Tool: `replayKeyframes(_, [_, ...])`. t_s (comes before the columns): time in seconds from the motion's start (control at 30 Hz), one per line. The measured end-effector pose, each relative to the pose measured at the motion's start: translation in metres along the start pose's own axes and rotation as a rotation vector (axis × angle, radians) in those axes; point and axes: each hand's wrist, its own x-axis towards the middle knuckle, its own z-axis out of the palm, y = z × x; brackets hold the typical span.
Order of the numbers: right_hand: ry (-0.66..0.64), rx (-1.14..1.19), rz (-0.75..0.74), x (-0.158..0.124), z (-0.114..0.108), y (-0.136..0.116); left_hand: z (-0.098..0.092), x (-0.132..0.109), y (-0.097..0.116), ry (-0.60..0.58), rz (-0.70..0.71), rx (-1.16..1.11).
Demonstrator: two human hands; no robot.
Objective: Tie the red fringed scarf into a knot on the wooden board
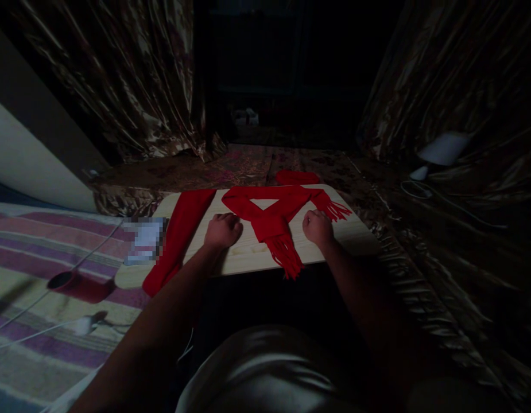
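A red scarf (269, 223) with fringed ends lies on a light wooden table (243, 256), laid in a crossed loop. One fringe hangs over the near edge; the other points to the right. My left hand (223, 231) rests on the wood just left of the loop, its fingers curled closed with nothing showing in them. To the right of the crossing, my right hand (317, 228) is likewise curled into a fist, close to the scarf's right-hand end. A long folded strip of red cloth (183, 235) runs along the table's left side, beyond my left forearm.
Another red cloth (297, 177) lies just behind the table's far edge. A blurred-out flat item (147, 241) sits at the left. On the striped bedding are a dark red cylinder (82, 287) and a white plug (85, 325) with cables. A white lamp (444, 149) stands right.
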Motion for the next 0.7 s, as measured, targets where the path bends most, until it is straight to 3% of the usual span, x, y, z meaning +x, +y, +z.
replayKeyframes(0.7, [0.028, -0.008, -0.032, -0.0001, 0.0059, 0.0028, -0.0005, -0.0003, 0.0014, 0.021, 0.014, -0.026])
